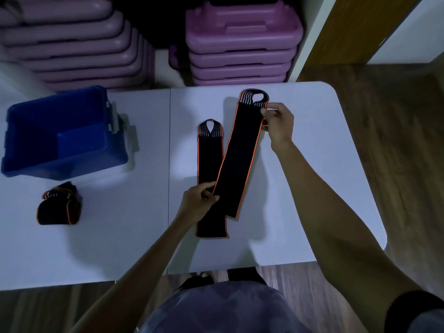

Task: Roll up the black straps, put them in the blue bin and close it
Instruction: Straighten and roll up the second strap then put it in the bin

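- Right hand [278, 126]: fingers pinched on the right edge of the long strap [240, 152], just under its looped end at the far side of the counter [312, 188].
- Left hand [199, 200]: thumb and fingers pinched on the long strap's left edge near its lower end. Both forearms bare.
- The long strap runs diagonally between the two hands, black with orange edging, unrolled and flat; its lower part crosses over a second strap [210, 164].
- The second strap lies flat on the counter, running straight toward the person, loop end away, partly under the left hand and the long strap.
- Rolled strap [60, 207]: a black bundle with orange trim, sitting on the near left of the counter, well apart from the hands.
- Blue bin [26, 150]: far left of the counter, open, just beyond the rolled strap. Inside looks bare as far as I can see. Grey latch on its right wall.
- Behind the counter: stacks of purple cases [240, 39], blurred.
- Wooden floor [396, 140] to the right.
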